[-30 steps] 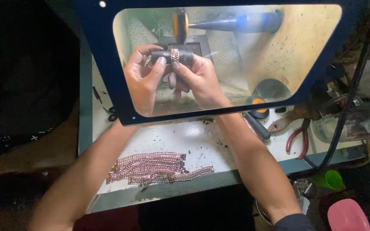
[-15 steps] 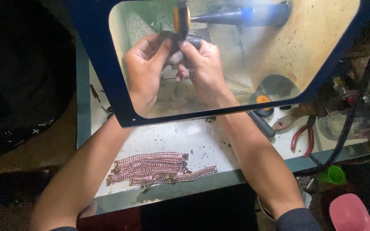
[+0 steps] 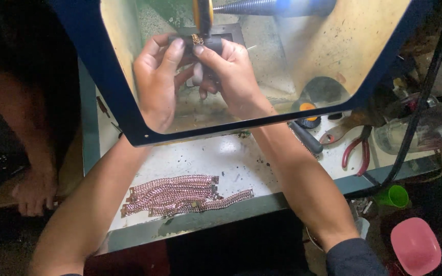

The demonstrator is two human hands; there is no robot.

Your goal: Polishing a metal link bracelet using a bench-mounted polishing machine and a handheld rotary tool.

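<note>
Gripping a dark holder [image 3: 208, 43] with a small chain piece [image 3: 197, 39] on top, the left hand [image 3: 157, 84] and right hand [image 3: 231, 76] both close around it behind the clear shield [image 3: 354, 56] in its blue frame. The chain piece sits just under the orange polishing wheel [image 3: 202, 14] on its threaded spindle [image 3: 246, 6]; whether they touch cannot be told. On the white desk [image 3: 231, 158], a heap of rose-coloured chains [image 3: 177, 195] lies near the front edge. Red-handled pliers [image 3: 356, 151] rest to the right, near a green cup [image 3: 394, 196]
</note>
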